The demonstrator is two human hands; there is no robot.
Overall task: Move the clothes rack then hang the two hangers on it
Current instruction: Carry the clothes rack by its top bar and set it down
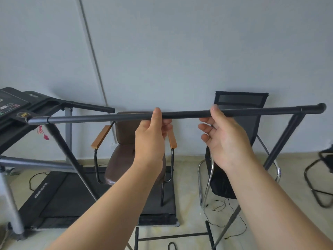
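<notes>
The clothes rack is a black metal frame whose top bar (187, 114) runs level across the view at chest height, with slanted legs at both ends and foot bars (173, 236) on the floor. My left hand (151, 139) is on the bar left of centre, thumb on the near side and fingers curled just under it. My right hand (225, 139) is right of centre; its thumb rests on the bar and its fingers hang spread below it. A dark curved hook (172, 246) pokes in at the bottom edge, perhaps a hanger.
A treadmill (54, 195) stands at the left, its console close to the rack's left end. Behind the bar are a brown armchair (122, 152) and a black mesh chair (239, 101) against the wall. Another chair frame (322, 179) sits at the right edge. Cables (221, 208) lie on the floor.
</notes>
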